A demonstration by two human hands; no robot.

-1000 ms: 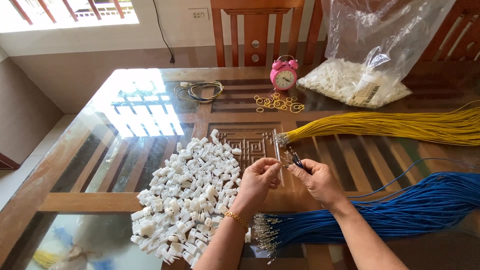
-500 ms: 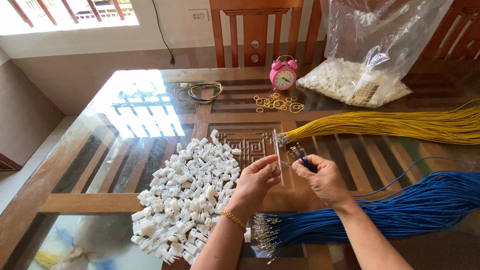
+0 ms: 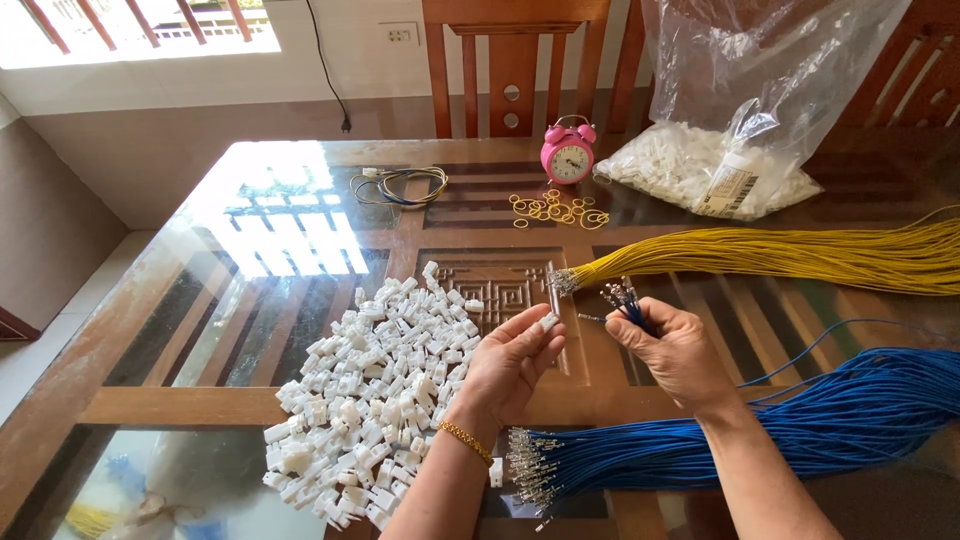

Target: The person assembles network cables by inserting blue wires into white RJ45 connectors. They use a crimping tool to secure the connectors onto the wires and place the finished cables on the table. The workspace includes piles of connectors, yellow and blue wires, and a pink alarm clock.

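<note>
Glass covers the brown wooden table in front of you, and window light glares off its left half; a wooden chair stands at the far edge against a pale wall.

From the head camera, your left hand is raised just right of the heap of small white plastic connector housings and pinches one small white plastic housing between thumb and fingertips. Your right hand is close beside it, a narrow gap apart, closed around a few blue wires with metal terminal ends; the terminals stick up and out past your fingers, pointing towards the housing but not touching it. A gold bracelet sits on your left wrist.

Below your hands the thick bundle of blue wires lies across the table's right side, its metal tips fanned out near your left forearm. Beyond your hands the bundle of yellow wires lies roughly parallel, its tips just above your right hand. Farther back you have a pink twin-bell alarm clock, a scatter of yellow rubber bands in front of it, a small coil of mixed wires to the left, and a clear plastic bag of white parts to the right.
</note>
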